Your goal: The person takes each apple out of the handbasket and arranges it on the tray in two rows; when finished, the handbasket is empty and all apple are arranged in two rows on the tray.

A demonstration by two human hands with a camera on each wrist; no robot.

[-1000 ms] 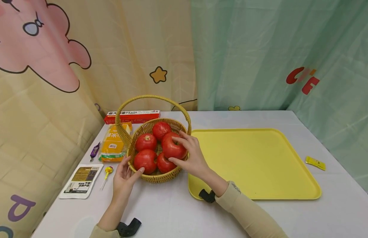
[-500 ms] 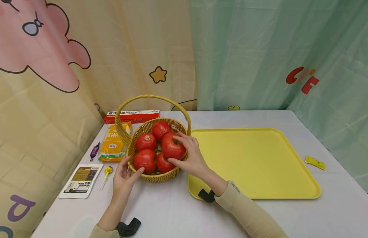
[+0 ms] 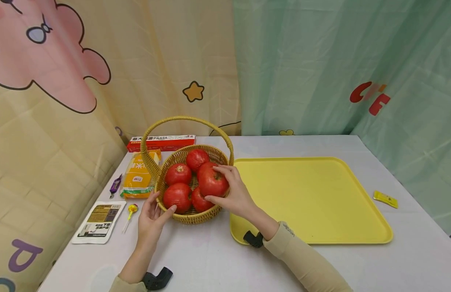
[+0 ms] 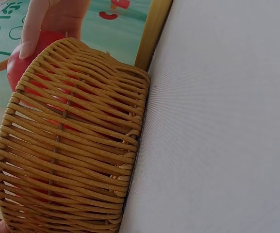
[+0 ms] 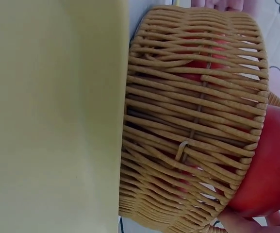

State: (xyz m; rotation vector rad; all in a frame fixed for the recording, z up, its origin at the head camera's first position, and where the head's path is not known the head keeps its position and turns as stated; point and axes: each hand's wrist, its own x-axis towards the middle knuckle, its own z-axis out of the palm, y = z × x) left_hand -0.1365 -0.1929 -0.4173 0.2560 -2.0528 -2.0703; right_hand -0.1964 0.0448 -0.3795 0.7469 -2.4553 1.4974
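pasta box (image 3: 161, 142) in head view only (wrists: basket (image 4: 72, 145) weave)

sleeves (image 3: 306, 259): beige, long | wrist mounts (image 3: 253, 239): black | hands: bare

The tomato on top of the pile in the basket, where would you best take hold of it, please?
Probably across its round sides, coming from above and the tray side, as the right hand grips the top tomato. The handle arches over the basket, and other tomatoes crowd its left.

Woven wicker basket (image 3: 190, 217) (rough); glossy smooth tomato (image 3: 212, 182); matt plastic tray (image 3: 313, 198).
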